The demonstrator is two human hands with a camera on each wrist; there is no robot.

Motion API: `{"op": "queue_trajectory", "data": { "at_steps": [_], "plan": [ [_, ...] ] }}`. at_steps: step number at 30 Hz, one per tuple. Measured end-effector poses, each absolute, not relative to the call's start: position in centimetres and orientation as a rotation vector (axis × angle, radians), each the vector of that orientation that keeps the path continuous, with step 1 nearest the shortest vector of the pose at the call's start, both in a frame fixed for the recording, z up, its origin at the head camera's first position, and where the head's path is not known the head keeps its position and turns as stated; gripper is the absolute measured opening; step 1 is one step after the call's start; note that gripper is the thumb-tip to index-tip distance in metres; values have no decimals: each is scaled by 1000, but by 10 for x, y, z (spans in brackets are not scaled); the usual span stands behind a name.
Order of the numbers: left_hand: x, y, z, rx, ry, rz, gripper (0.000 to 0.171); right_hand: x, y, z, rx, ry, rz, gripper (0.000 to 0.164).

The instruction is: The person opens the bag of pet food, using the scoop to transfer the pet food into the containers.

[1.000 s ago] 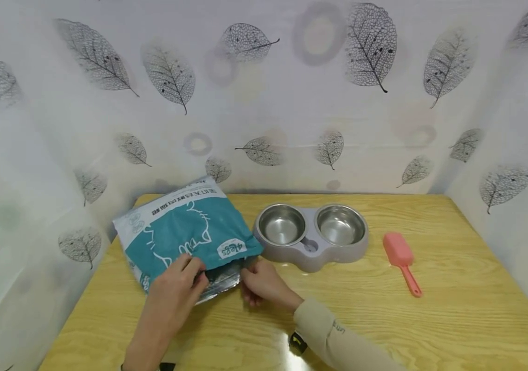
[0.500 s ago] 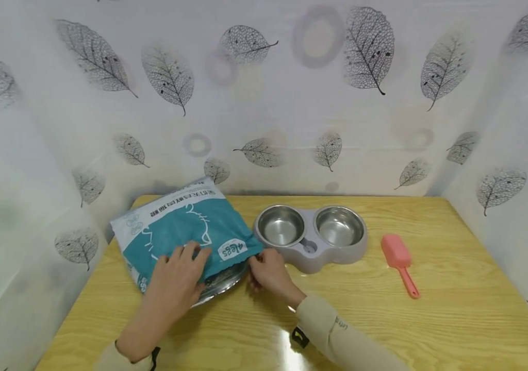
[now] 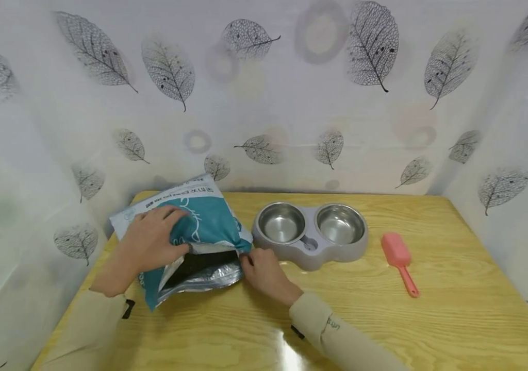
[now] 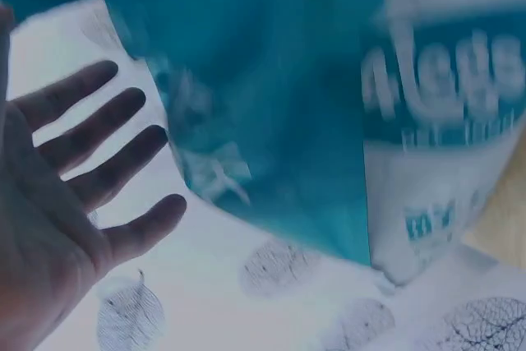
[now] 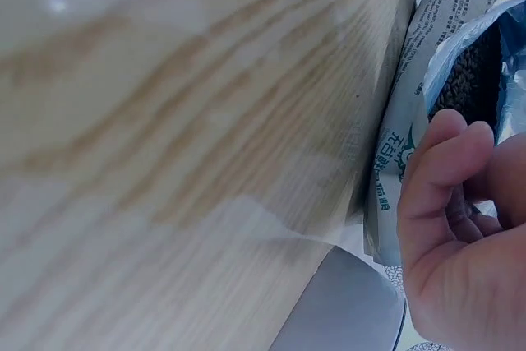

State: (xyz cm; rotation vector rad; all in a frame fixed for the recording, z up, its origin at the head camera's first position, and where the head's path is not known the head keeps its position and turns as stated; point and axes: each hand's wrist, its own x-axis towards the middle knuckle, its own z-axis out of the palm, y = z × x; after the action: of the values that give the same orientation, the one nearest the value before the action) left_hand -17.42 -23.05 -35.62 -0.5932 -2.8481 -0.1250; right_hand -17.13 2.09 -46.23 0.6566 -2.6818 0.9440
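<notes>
A teal and white pet food bag [image 3: 213,216] lies on the left of the table, its silvery mouth gaping toward me. Dark kibble [image 5: 472,84] shows inside in the right wrist view. My left hand [image 3: 152,239] reaches over the bag's upper face, its thumb at the raised edge of the mouth. The left wrist view shows that hand's fingers [image 4: 103,133] straight and spread beside the bag. At the mouth's right corner, my right hand [image 3: 266,273] pinches the bag's edge between thumb and curled fingers.
Right of the bag stands a grey double pet bowl [image 3: 310,257] with two steel dishes. A pink scoop [image 3: 398,255] lies farther right on the wooden table [image 3: 459,309]. A leaf-print curtain [image 3: 282,103] surrounds the back and sides.
My left hand has moved up and left over the bag, and the bag's upper edge has lifted, so the mouth gapes wider. The right hand stays at the right corner.
</notes>
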Motion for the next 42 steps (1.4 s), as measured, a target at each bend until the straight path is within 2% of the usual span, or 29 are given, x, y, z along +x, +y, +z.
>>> {"op": "queue_trajectory", "data": {
  "at_steps": [3, 7, 10, 12, 16, 21, 26, 31, 37, 42],
  "plan": [
    [-190, -242, -352, -547, -2927, -100, 80, -173, 22, -461, 686, -2686, 956, 46],
    [-216, -257, -356, -420, -3115, -116, 111, -174, 22, -457, 713, -2731, 992, 45],
    [-232, -267, -364, -289, -3237, -236, 125, -173, 20, -453, 708, -2778, 1009, 43],
    [-237, -269, -369, -249, -3273, -352, 127, -172, 20, -452, 704, -2790, 1023, 43],
    [-240, -271, -374, -276, -3274, -506, 121, -169, 27, -451, 703, -2808, 1112, 40],
    [-238, -273, -376, -280, -3247, -491, 120, -161, 59, -437, 699, -2842, 1149, 30],
    [-233, -269, -378, -281, -3214, -433, 120, -149, 123, -411, 563, -2924, 1103, 25],
    [-226, -254, -378, -123, -3205, -369, 126, -140, 201, -395, 320, -2960, 914, 25],
    [-225, -244, -378, -12, -3229, -335, 133, -127, 283, -404, 60, -3077, 505, 28],
    [-228, -247, -381, 14, -3259, -365, 141, -120, 319, -421, -72, -3259, 350, 34]
  ]
}}
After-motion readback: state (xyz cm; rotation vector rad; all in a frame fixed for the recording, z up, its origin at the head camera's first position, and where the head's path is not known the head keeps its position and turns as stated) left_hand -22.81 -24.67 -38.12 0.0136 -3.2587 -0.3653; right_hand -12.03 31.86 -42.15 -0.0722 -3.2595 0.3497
